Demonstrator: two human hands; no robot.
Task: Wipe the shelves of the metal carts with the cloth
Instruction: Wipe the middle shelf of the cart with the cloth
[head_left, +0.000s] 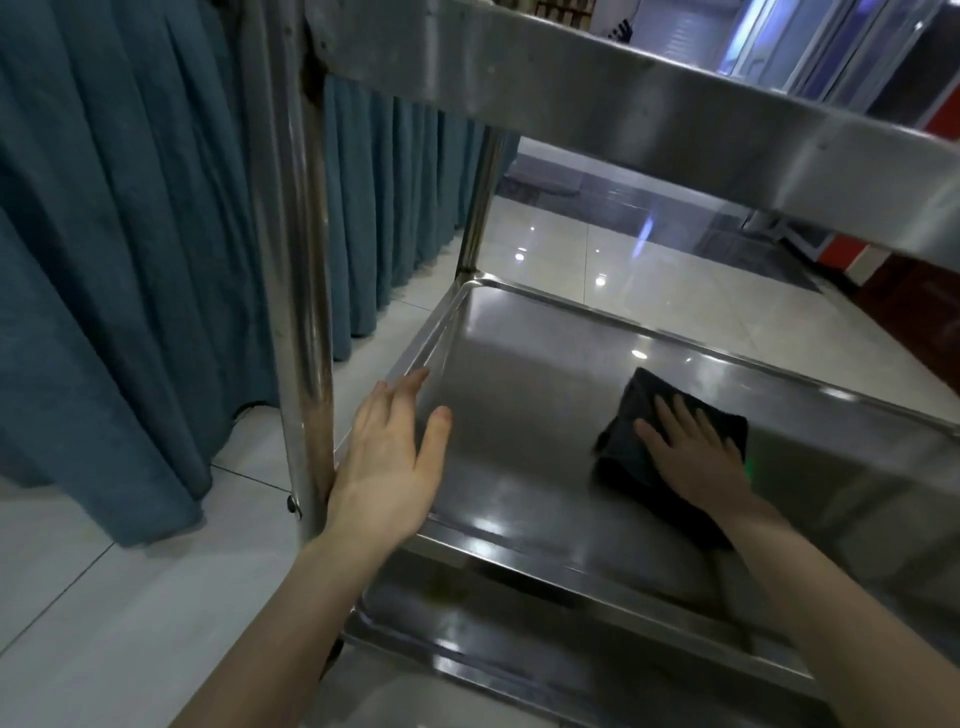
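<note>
A stainless steel cart fills the view, and its middle shelf is a shallow tray with a raised rim. A dark folded cloth lies flat on that shelf, right of centre. My right hand presses on the cloth with straight, spread fingers. My left hand rests on the shelf's left rim by the front-left post, its fingers straight and its thumb over the tray. The top shelf overhangs above. A lower shelf shows beneath the front rim.
Blue pleated curtains hang close on the left, reaching the glossy white tiled floor. The cart's rear-left post rises beyond the tray. Red and dark furniture stands at the far right.
</note>
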